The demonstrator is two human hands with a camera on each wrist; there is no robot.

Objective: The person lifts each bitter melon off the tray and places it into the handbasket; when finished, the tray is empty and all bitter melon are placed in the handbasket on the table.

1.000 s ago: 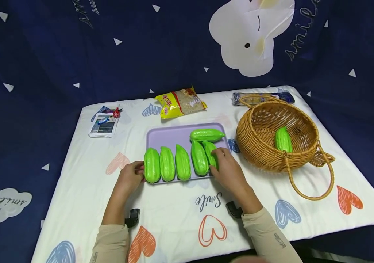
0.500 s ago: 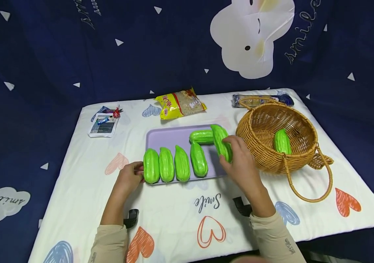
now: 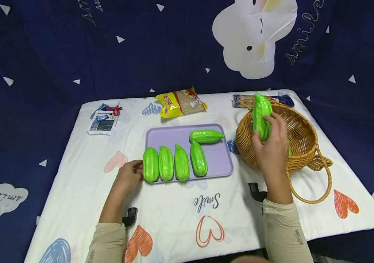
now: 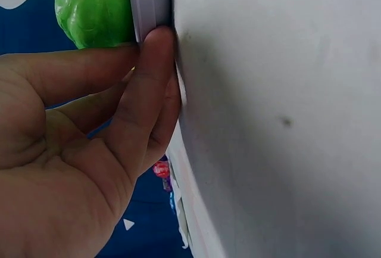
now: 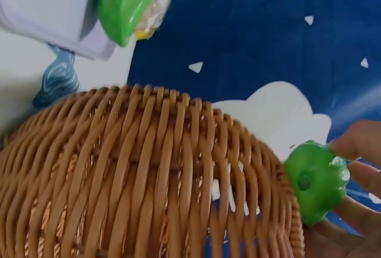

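Observation:
My right hand (image 3: 274, 149) grips a ridged green bitter melon (image 3: 261, 113) above the left side of the wicker basket (image 3: 246, 146). In the right wrist view, the melon's rounded end (image 5: 315, 180) shows beside the basket rim, with fingers around it. Another melon inside the basket is almost wholly hidden behind the hand. On the lilac tray (image 3: 170, 136), several melons stand in a row, and one melon (image 3: 206, 136) lies crosswise at the back right. My left hand (image 3: 129, 176) pinches the tray's left edge, fingertips close against the leftmost melon (image 3: 150, 165).
A yellow snack bag (image 3: 181, 103) lies behind the tray. At the back left are a white packet (image 3: 103, 123) and a small red-wrapped sweet (image 3: 116, 111). Behind the basket rests a long clear-and-blue package (image 3: 244, 100). The basket handle (image 3: 326, 186) hangs toward the front right.
My right hand has lifted the rightmost melon of the row off the tray and carried it right, over the basket. The left hand has stayed at the tray edge.

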